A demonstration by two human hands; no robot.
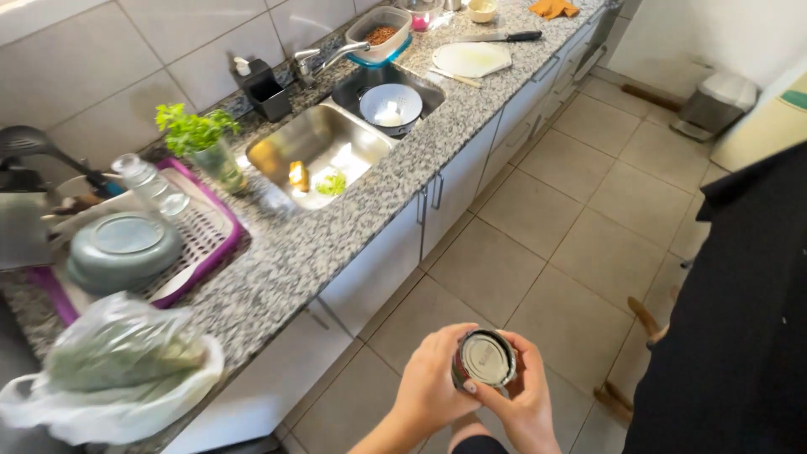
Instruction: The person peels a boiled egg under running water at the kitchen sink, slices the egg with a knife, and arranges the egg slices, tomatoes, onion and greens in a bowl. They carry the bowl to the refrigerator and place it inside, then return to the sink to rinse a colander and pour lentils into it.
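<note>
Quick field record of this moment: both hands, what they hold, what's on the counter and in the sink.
left hand: wrapped around the metal can
right hand: on the can's near side, fingers on its rim
can: shiny lid up, held over the tiled floor
sink: two basins, white bowl in the far one
counter: dish rack, herbs in a glass, plastic bag

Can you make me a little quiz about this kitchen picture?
1. True or false: both hands hold the tin.
2. What lies in the near sink? A) a knife B) green scraps C) a bag
3. What colour is the drying rack?

Key: 1 true. 2 B. 3 purple.
</note>
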